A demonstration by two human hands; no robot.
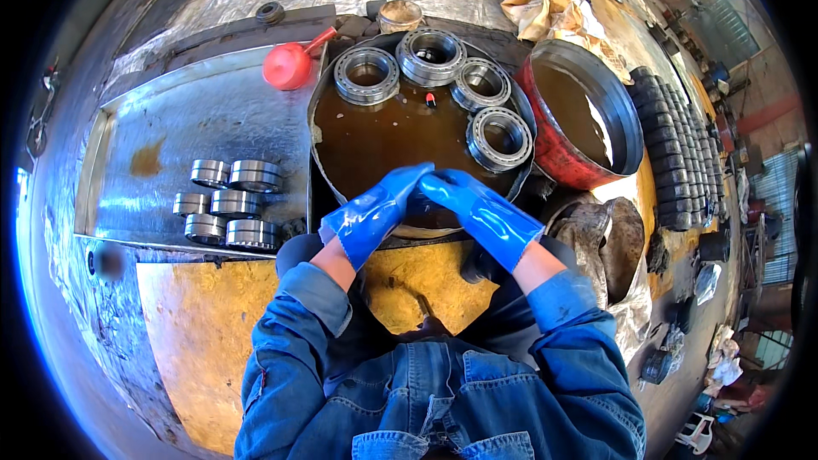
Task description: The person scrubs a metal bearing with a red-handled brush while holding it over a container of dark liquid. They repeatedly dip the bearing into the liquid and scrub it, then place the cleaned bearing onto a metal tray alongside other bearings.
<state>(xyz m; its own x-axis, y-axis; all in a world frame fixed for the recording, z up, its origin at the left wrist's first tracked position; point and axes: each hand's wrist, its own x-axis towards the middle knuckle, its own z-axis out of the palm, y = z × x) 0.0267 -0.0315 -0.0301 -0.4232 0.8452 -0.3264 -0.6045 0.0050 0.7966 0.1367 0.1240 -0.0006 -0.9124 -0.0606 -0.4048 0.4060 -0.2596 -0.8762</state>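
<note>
The blue-gloved left hand [371, 217] and right hand [479, 213] are being held fingertip to fingertip above the near rim of the round oil basin [375, 149], nothing visibly gripped, while the nearest roller bearing [498, 139] is lying flat just beyond the right hand.

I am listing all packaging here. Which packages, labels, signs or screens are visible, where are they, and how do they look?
Crumpled paper wrapping: behind the red basin, tan and yellowish, loosely bunched.
Dark wrapped rolls: rows right of the red basin, black, ribbed.
No labels, signs or screens can be made out.
</note>
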